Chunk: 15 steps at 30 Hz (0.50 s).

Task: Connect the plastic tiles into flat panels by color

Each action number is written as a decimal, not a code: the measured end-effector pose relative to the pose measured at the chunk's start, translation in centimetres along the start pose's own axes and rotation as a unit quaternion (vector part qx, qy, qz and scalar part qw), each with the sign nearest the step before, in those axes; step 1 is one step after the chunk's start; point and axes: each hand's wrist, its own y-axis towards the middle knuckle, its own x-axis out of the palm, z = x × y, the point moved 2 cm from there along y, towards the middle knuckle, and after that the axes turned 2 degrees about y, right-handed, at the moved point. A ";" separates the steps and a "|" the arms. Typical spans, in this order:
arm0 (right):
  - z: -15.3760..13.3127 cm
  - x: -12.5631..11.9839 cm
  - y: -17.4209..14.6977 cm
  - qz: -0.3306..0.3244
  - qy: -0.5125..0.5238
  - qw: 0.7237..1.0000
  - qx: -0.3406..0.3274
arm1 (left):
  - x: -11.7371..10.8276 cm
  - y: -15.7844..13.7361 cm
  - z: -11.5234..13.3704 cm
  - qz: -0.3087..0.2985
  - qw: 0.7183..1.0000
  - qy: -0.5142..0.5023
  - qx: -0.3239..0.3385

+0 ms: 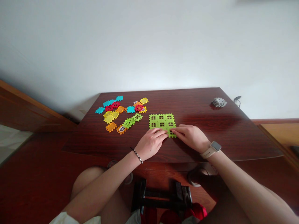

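Observation:
A green panel [161, 117] of interlocking square tiles with window cut-outs lies flat on the dark wooden table, its edges toothed. My left hand [151, 141], with a beaded bracelet at the wrist, covers the panel's lower left part; its fingers are together and pressed on the near edge. At the lower right corner, my right hand [190, 135] has thumb and fingers closed on a green window tile [172, 133]. That wrist carries a watch [215, 146]. The fingers hide part of the panel's near row.
Left of the panel lie loose tiles: green ones [128, 123], yellow ones [109, 118], blue ones [109, 102], plus red and orange. A grey toothed stack [219, 102] sits at the far right of the table [193, 102]. Behind rises a white wall [149, 46].

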 end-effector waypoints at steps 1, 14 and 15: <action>0.0 0.0 0.0 0.000 -0.001 1.000 0.002 | 0.0 0.0 0.0 -0.001 1.000 0.000 -0.001; -0.5 0.1 0.5 -0.007 -0.014 0.999 0.034 | 0.1 0.0 0.0 -0.006 1.000 0.004 0.002; -0.5 0.1 0.5 -0.009 -0.018 0.999 0.040 | 0.0 0.0 0.0 -0.008 1.000 0.007 0.002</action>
